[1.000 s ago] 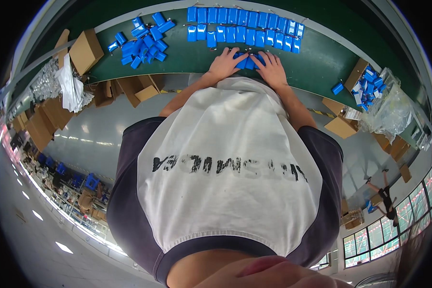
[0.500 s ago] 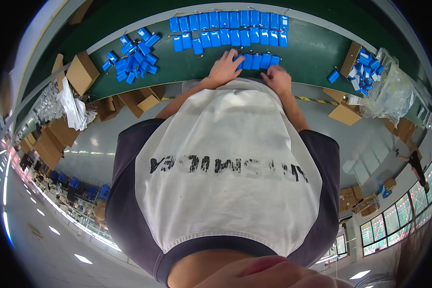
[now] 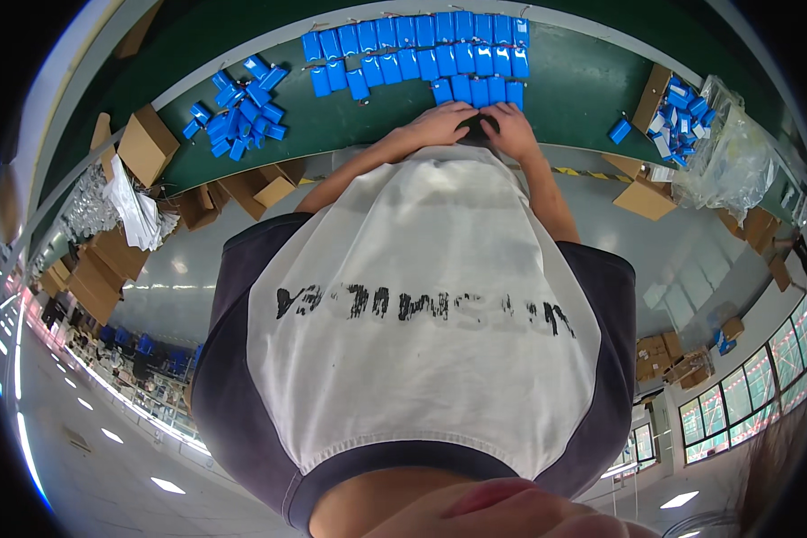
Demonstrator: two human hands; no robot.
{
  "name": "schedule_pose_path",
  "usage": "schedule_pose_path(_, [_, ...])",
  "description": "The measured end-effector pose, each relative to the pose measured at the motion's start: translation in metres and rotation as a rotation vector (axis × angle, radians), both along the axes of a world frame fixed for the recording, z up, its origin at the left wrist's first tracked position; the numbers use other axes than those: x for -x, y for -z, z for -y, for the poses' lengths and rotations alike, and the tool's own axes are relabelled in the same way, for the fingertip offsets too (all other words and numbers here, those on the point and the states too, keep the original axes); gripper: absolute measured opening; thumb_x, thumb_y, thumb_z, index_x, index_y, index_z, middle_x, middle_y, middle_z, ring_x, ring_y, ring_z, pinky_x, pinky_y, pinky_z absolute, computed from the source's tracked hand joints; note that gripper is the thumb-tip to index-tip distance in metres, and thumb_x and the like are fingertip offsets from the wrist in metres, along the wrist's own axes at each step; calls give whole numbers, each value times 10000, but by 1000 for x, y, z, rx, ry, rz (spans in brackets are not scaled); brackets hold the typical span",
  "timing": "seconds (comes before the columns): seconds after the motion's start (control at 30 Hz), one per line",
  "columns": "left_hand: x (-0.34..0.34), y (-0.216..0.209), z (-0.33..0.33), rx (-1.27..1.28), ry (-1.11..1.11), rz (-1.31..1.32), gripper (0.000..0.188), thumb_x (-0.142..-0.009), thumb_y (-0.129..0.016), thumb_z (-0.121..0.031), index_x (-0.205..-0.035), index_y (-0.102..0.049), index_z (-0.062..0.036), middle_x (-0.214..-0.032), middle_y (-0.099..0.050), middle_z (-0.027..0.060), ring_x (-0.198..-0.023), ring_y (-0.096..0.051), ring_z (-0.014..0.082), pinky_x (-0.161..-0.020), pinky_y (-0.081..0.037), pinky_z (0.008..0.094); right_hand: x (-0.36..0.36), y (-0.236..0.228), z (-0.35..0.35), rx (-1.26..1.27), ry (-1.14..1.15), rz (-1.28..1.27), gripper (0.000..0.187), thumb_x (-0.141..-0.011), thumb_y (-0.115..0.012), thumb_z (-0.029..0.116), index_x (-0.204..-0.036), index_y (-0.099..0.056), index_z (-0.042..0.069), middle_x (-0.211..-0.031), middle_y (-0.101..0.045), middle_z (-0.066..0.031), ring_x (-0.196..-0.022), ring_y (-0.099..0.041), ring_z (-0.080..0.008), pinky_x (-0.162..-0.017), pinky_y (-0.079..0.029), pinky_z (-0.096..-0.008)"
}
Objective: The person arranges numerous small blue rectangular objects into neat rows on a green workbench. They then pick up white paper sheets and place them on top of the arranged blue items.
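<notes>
Blue wrapped battery packs with thin wire leads stand in two long rows (image 3: pixel 417 63) at the far side of the green table. A short third row of several battery packs (image 3: pixel 479 91) sits close below their right part. At the near edge of this short row lies my left hand (image 3: pixel 441 124), its fingers stretched out against the packs. My right hand (image 3: pixel 511 133) touches the same edge further right, fingers extended and thumb apart. Neither hand is wrapped round a pack. The fingertips are partly hidden against the packs.
A loose heap of blue packs (image 3: pixel 242 112) lies on the left of the green table (image 3: pixel 350 117), beside an open cardboard box (image 3: pixel 149 143). On the right, more packs (image 3: pixel 681 121) fill a box next to clear plastic bags (image 3: pixel 731 166). One pack (image 3: pixel 620 131) lies alone there.
The short row has moved away from me, up against the long rows. My left hand has come down from its left end to its near edge; my right hand has shifted left and forward.
</notes>
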State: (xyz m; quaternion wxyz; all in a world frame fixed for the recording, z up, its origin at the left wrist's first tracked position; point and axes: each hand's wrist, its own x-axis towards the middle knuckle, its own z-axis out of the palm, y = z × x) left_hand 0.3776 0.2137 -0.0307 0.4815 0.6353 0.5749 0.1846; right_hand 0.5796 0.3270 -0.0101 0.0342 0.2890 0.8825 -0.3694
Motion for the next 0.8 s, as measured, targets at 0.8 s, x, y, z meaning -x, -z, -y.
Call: schedule_pose_path(0.8, [-1,5,7,-53,-89,95,375,-956,-637,-207,-1313,-641,-95,-1357,-577,94,-1262,-556,290,-1075,-464,393,-10,-8,-41,366,381,129,244,-896,-696,298,-1054,-765,126,-956,-780,-78,-928,-749,-277,-836,-579,-365])
